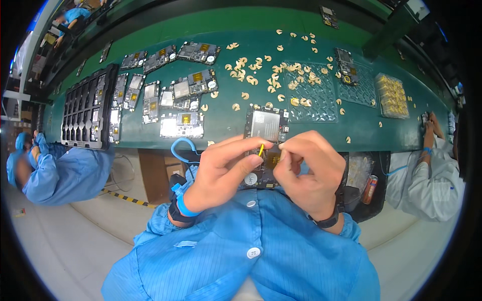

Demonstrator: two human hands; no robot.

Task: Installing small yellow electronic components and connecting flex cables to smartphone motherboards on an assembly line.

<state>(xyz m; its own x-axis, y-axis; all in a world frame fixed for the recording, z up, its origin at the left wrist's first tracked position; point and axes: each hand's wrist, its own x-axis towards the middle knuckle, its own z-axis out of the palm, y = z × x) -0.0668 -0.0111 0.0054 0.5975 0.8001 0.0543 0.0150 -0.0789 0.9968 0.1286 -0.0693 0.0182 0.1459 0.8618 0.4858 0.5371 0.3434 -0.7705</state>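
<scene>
My left hand (216, 173) pinches a thin yellow piece (261, 150) between thumb and index finger, seen nearly edge-on. Close beside it, my right hand (314, 173) has thumb and forefinger pressed together, the other fingers curled in; whatever is between the tips is too small to make out. Under both hands lies a circuit board (266, 125) with a large silver shield, reaching over the table's near edge toward me. My fingers cover part of its middle, and a white round sticker (250, 179) shows at its lower end. A blue wrist strap (184, 200) circles my left wrist.
Several circuit boards (182, 125) lie left, beside a black slotted tray (108, 118). Beige C-shaped pieces (245, 96) scatter across the green table (226, 120). Clear blister trays (314, 113) and a tray of yellow parts (396, 117) stand right. Co-workers sit left (70, 173) and right (427, 193).
</scene>
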